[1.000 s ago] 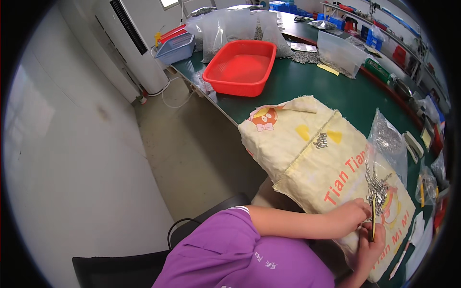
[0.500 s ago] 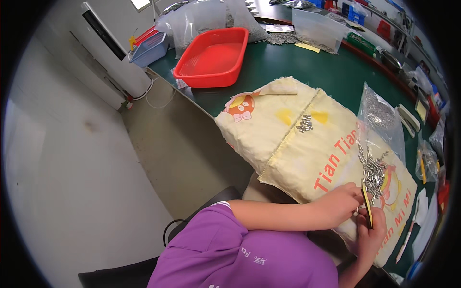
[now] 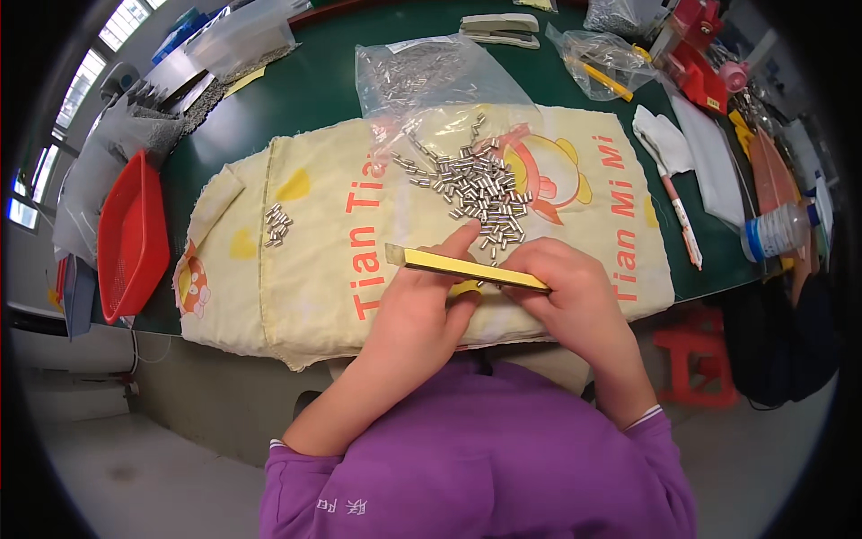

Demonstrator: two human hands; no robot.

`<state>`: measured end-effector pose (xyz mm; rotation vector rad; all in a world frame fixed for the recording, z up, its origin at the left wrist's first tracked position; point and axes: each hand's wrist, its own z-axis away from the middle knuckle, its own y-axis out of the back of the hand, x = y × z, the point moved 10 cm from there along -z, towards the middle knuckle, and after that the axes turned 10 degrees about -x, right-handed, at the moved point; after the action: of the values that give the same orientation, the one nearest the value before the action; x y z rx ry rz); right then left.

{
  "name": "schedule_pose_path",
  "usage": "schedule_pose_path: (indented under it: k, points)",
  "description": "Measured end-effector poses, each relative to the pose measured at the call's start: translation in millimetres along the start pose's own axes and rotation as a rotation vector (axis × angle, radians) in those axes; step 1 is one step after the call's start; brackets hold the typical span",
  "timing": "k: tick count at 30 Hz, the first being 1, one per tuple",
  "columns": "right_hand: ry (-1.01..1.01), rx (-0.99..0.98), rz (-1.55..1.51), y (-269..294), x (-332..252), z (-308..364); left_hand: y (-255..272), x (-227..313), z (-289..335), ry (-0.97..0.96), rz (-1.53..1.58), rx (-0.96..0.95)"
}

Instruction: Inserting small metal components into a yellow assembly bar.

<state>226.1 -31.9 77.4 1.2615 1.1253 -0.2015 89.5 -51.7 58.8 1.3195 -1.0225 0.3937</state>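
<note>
My right hand (image 3: 566, 286) is closed round one end of a slim yellow bar with a dark edge (image 3: 471, 269), perhaps a cutter knife. The bar's other end passes over my left hand (image 3: 415, 305), whose index finger stretches to the edge of a heap of small silvery metal cylinders (image 3: 485, 190). My left thumb is apart from that finger, below the bar; the other left fingers are partly hidden. Both hands are over a cream cloth cushion (image 3: 314, 225) with red lettering and cartoon prints. A smaller group of cylinders (image 3: 277, 225) lies toward its left side.
A clear plastic bag of metal pieces (image 3: 431, 76) lies behind the heap. On the green table (image 3: 314, 85) are a stapler (image 3: 499, 29), a pen (image 3: 684, 225) and a plastic bottle (image 3: 778, 234). A red basket (image 3: 135, 238) stands left; a red stool (image 3: 696, 359) is below right.
The view has swung to the right, bringing the cushion to the middle. The bar, upright in the picture before, now runs crosswise. My right hand still holds it.
</note>
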Motion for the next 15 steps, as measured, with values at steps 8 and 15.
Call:
schedule_pose_path:
  k: [8,15]
  points:
    - [0.036,-0.033,0.087,-4.5,-11.0,-5.4,3.3,5.2,-5.5,-0.064,0.022,0.082]
    - [0.027,-0.022,0.07,-2.4,-8.9,-5.2,-1.8,-3.0,-5.7,0.016,0.011,0.041]
